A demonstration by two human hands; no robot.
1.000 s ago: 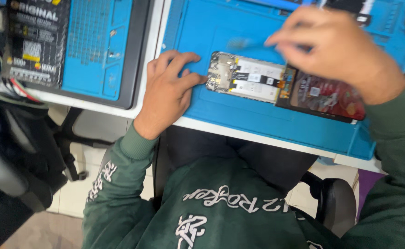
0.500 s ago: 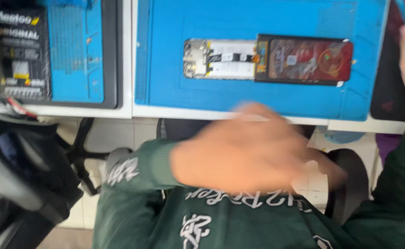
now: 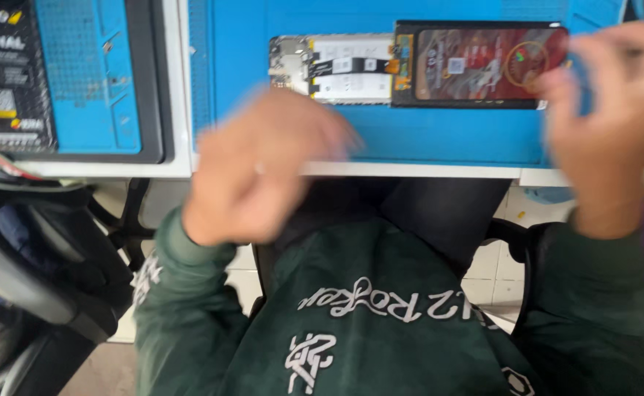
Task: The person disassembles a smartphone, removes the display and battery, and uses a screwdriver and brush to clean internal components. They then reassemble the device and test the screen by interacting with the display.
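Nearest, the left hand (image 3: 259, 172) hovers blurred over the table's front edge, fingers loosely curled, holding nothing. The right hand (image 3: 615, 117) is raised at the right, its grip too blurred to tell. Beyond both, the opened smartphone (image 3: 417, 66) lies on the blue repair mat (image 3: 446, 139), long axis left-right, nearer the left hand's fingertips.

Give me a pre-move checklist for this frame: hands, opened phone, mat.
1. Opened phone lies flat on the blue mat, back off, internals showing: ok.
2. Left hand off the phone, over the desk edge, blurred by motion: not ok for contact.
3. Right hand at the phone's right end; touching or not: cannot tell.
4. Tool in either hand: cannot tell, blur.
5. Mat around the phone free of loose parts: ok where visible.
6. Second blue mat on the left lies apart from both hands: ok.
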